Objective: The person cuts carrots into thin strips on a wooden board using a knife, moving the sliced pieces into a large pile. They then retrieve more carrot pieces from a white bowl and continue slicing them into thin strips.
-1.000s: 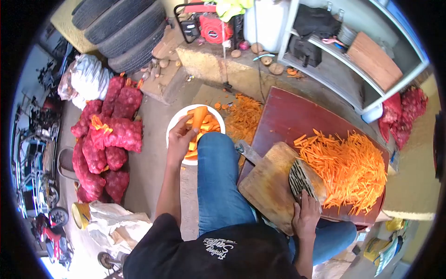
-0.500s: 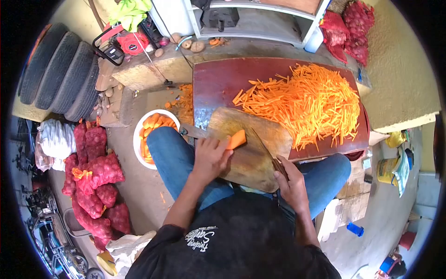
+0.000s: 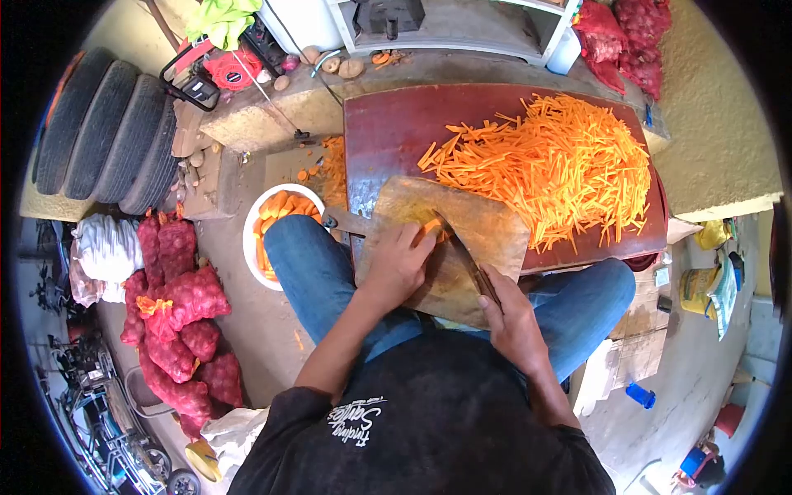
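Observation:
On the worn wooden cutting board (image 3: 487, 223), my left hand (image 3: 400, 268) presses its fingers round a piece of carrot (image 3: 435, 228), mostly covered by the hand. My right hand (image 3: 513, 318) is wrapped round the handle of a knife (image 3: 467, 261), whose blade tip meets the carrot beside my left fingertips. A large heap of carrot sticks (image 3: 553, 173) lies behind the board on the dark red table (image 3: 396, 124). Another flat blade (image 3: 351, 221) lies at the board's left edge, partly off it.
A white bucket (image 3: 250, 239) of peeled carrots stands beside my left knee. Red mesh sacks (image 3: 194, 301) are piled at the left, below upright tires (image 3: 103, 124). Behind the table are a ledge (image 3: 272, 107) and a shelf (image 3: 462, 40).
The knife has moved left from beside the carrot onto it. My left hand has shifted right with the carrot, now covering more of it. The whole view has moved slightly.

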`<state>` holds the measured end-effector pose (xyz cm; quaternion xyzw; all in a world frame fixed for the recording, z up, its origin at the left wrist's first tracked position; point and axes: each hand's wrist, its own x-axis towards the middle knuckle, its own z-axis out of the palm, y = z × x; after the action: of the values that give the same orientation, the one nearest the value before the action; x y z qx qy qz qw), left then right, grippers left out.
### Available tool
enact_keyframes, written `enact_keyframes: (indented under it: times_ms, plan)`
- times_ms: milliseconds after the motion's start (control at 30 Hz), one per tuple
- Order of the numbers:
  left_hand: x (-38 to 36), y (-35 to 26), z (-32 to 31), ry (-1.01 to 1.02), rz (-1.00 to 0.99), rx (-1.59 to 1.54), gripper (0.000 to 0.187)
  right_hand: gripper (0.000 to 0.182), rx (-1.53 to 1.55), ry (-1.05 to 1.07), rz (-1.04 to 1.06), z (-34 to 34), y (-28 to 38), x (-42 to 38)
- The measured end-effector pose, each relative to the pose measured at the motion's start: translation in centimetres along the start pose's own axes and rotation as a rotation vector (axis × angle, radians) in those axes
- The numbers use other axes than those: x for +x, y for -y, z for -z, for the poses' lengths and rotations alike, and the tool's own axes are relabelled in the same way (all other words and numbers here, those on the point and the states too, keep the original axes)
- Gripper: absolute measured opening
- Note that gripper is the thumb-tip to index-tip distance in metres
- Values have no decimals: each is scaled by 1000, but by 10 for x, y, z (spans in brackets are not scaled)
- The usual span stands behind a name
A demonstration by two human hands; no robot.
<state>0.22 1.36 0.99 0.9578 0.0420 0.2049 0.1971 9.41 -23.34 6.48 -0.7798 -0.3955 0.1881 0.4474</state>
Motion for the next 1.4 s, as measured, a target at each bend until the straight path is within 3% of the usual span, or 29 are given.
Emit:
enact_keyframes:
  times_ms: [100,200,600,1000,1400]
  plan:
    - [-1,0,-6,14,76,-92,33,57,8,25,19,0,-1,-2]
    - [-3,2,-10,1,73,-151,40,53,-4,146,-161,11,11,-6]
    - [-1,1,-15,-60,81,-186,39,57,4,241,-210,7,17,9]
    - [-5,8,-24,-106,147,-255,50,49,3,304,-150,12,11,52]
    - [-7,1,-25,-135,121,-240,45,43,73,239,-67,-28,-17,103]
